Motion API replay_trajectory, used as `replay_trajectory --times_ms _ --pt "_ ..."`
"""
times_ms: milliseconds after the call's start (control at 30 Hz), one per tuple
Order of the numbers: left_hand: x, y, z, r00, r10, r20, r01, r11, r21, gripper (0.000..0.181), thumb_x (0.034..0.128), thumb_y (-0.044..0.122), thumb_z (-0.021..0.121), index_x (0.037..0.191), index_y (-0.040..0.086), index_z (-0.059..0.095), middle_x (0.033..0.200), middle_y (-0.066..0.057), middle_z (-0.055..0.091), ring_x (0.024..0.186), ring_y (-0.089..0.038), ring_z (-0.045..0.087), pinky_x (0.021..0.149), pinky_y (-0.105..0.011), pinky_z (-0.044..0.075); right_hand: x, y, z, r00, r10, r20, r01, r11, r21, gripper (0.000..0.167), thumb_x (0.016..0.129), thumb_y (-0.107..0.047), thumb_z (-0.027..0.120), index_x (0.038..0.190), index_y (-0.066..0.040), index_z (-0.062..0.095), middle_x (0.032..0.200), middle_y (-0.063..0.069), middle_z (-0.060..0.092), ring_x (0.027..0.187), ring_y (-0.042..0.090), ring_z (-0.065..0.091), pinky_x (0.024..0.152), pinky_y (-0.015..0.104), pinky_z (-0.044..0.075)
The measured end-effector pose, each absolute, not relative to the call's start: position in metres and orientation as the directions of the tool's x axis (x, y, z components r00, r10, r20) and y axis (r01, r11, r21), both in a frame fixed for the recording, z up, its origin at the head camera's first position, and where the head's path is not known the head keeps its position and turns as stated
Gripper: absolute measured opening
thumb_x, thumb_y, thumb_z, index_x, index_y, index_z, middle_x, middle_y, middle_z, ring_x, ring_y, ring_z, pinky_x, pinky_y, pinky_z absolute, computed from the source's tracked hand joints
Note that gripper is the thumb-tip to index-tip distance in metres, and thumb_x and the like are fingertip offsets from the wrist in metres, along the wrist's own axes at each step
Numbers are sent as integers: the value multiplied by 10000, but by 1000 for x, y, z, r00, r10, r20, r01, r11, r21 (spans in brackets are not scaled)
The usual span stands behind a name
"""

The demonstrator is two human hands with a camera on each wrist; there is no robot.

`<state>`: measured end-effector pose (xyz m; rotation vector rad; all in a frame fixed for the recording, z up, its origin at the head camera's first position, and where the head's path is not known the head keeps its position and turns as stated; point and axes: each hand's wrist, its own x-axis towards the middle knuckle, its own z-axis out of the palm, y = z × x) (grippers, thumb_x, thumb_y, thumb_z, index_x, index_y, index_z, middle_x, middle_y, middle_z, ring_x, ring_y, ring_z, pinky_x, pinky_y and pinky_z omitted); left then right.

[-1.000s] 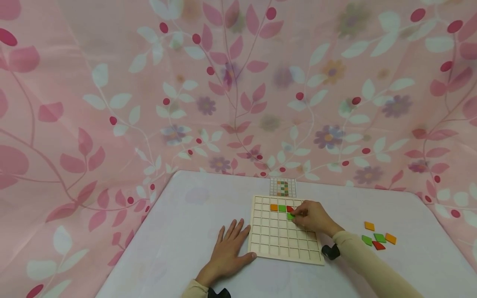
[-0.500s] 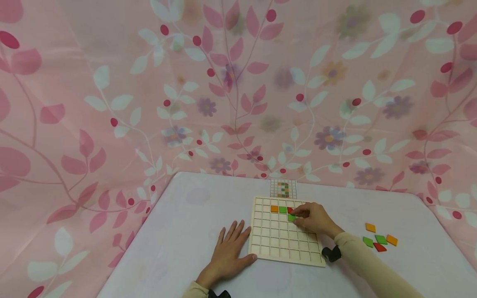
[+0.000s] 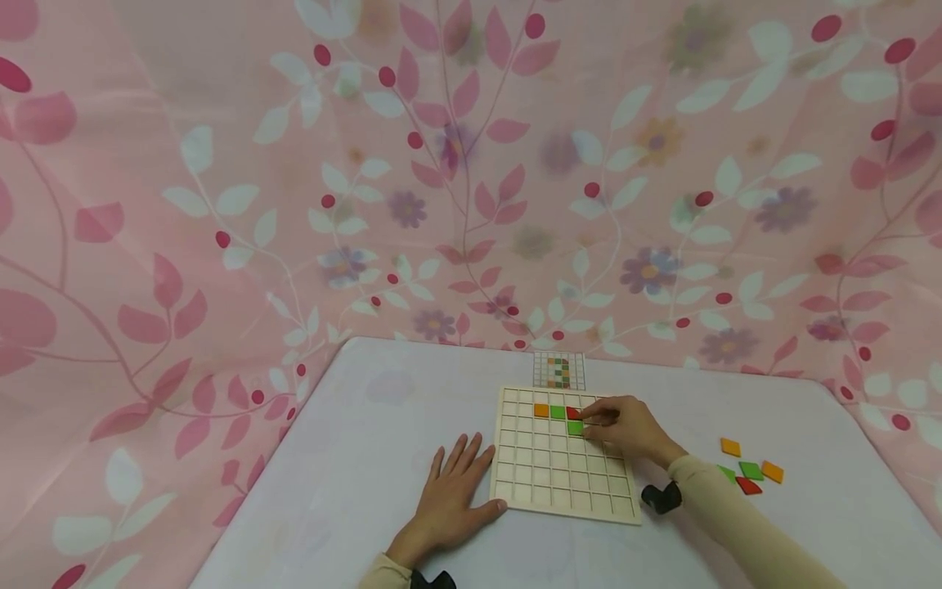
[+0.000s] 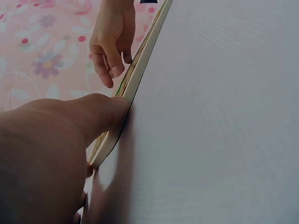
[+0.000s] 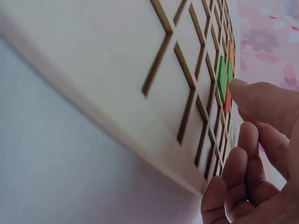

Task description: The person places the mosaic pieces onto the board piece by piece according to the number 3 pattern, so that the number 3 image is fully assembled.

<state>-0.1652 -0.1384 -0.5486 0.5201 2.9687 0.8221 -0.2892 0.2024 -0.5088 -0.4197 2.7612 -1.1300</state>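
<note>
A pale wooden grid board (image 3: 552, 477) lies on the table, its slots mostly bare. Along one row sit an orange tile (image 3: 540, 410), a green tile (image 3: 557, 411) and a red tile (image 3: 572, 413). Another green tile (image 3: 575, 428) is set just below the red one. Over the board, my right hand (image 3: 629, 427) hovers with loosely bent fingers beside the red and lower green tiles; nothing shows between its thumb (image 5: 257, 95) and fingers. My left hand (image 3: 450, 499) lies flat on the table with fingers spread, its thumb (image 4: 105, 112) against the board's edge.
Several loose orange, green and red tiles (image 3: 751, 470) lie right of the board, one green tile partly covered by the right sleeve. A printed pattern card (image 3: 545, 372) lies behind the board. A pink floral cloth (image 3: 471, 204) hangs behind the white table (image 3: 331, 458).
My right hand has drawn slightly back to the right, off the lower green tile, which is now seen more fully in its slot. The left hand stays put.
</note>
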Motion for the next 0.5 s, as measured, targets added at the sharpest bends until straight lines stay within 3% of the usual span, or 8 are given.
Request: replay_trajectory --times_ms 333,500 --pt "-165 -138 -546 -945 319 66 307 806 506 830 966 611 626 1644 179 418 1763 -87 272 1656 -351 165 1290 -682 91 -280 256 -493 -949 -306 76 -290 750 -594 189 921 -231 824 1071 -117 815 949 -5 714 831 135 587 701 250 498" --pt "-165 -138 -545 -945 321 65 307 799 517 834 964 609 631 1643 173 419 1762 -94 272 1655 -359 164 1287 -690 88 -272 293 -484 -959 -272 75 -270 805 -528 216 932 -263 820 1087 -113 808 976 2 712 866 156 595 712 277 494"
